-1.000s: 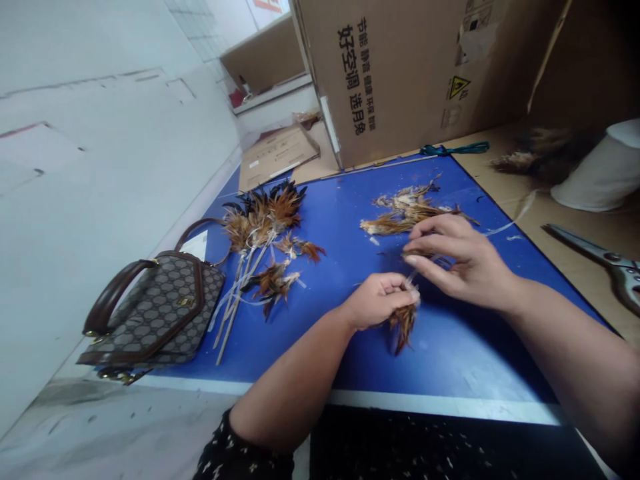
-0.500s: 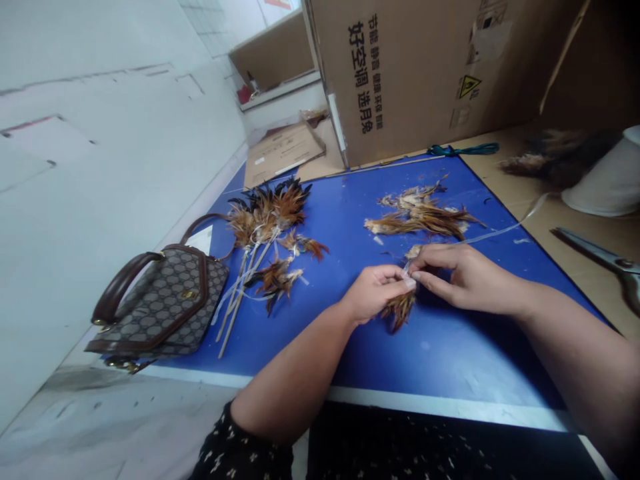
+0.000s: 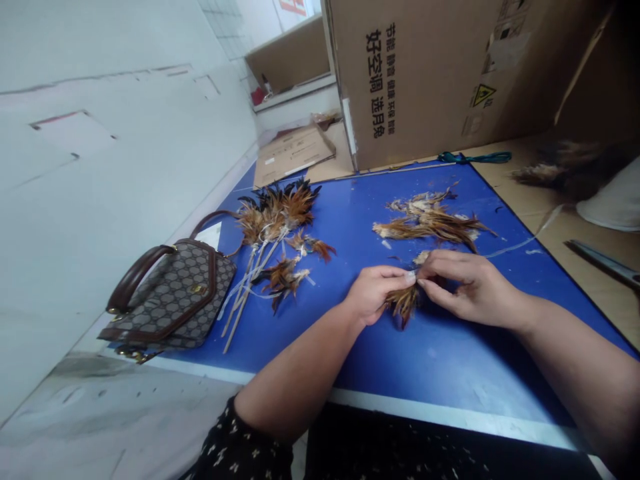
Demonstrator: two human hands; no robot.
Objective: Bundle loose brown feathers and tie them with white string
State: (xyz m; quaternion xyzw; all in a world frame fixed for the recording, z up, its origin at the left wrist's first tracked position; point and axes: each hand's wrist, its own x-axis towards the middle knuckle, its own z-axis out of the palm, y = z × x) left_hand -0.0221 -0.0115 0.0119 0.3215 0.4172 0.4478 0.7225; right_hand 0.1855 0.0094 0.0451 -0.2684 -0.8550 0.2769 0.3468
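Note:
Pinched between the thumb and fingers of my left hand (image 3: 373,293) is a small bunch of brown feathers (image 3: 404,308), tips pointing toward me. My right hand (image 3: 473,287) is closed at the bunch's bound end, its thumb and forefinger pinching a thin translucent ribbon (image 3: 531,239) close to my left thumb. The ribbon runs from behind my right hand toward a white roll (image 3: 613,197) at the right. My fingers hide the wrapped part. Beyond my hands lies a pile of loose brown feathers (image 3: 433,223) on the blue mat (image 3: 345,220).
Left on the mat are feather bunches on pale sticks (image 3: 245,300) and a small loose feather bunch (image 3: 283,277). A patterned handbag (image 3: 175,293) stands beside them. Scissors (image 3: 603,263) lie at right. A big cardboard box (image 3: 425,87) and a teal cord (image 3: 475,158) are behind.
My left thumb has shifted over the binding, and the pale strip seen at my fingertips is now mostly hidden. Both hands stay at the feather bunch. The whole view has shifted slightly.

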